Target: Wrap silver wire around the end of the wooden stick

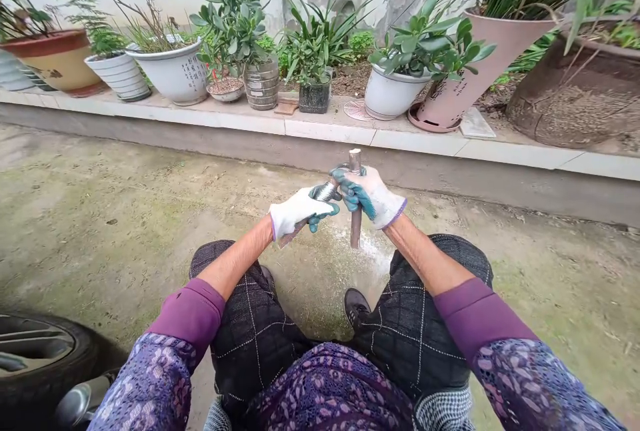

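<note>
Both my hands wear white gloves with teal fingers. My right hand is wrapped round an upright metal rod whose top end sticks out above the fist. My left hand grips a second, slanted grey rod-like tool whose upper end meets the upright rod near my right hand. Both are held out in front of my knees, above a pale dusty patch of the concrete ground. I sit with knees apart, one black shoe showing between them.
A low tiled ledge runs across ahead, lined with potted plants: a white pot, a tilted pink pot, a large brown pot. A car tyre and an exhaust pipe lie at lower left.
</note>
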